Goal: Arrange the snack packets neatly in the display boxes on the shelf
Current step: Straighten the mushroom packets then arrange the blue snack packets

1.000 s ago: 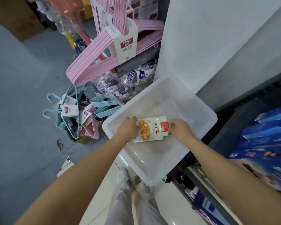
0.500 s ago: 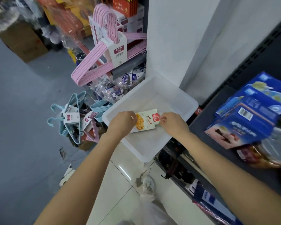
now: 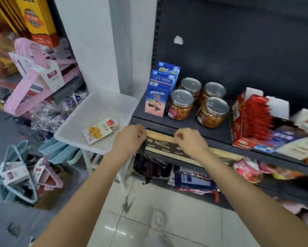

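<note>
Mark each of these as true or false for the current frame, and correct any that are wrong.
1. A snack packet lies in the white plastic tub. True.
2. The left hand holds the snack packet. False: the packet lies in the tub, apart from both hands, and the left hand's curled fingers hold nothing.
3. Four lidded glass jars stand on the dark shelf. True.
4. The jars stand to the left of the blue cartons. False: the jars stand to the right of the cartons.
5. The right hand rests on a jar lid. False: it is below the shelf edge, in front of a brown box.
</note>
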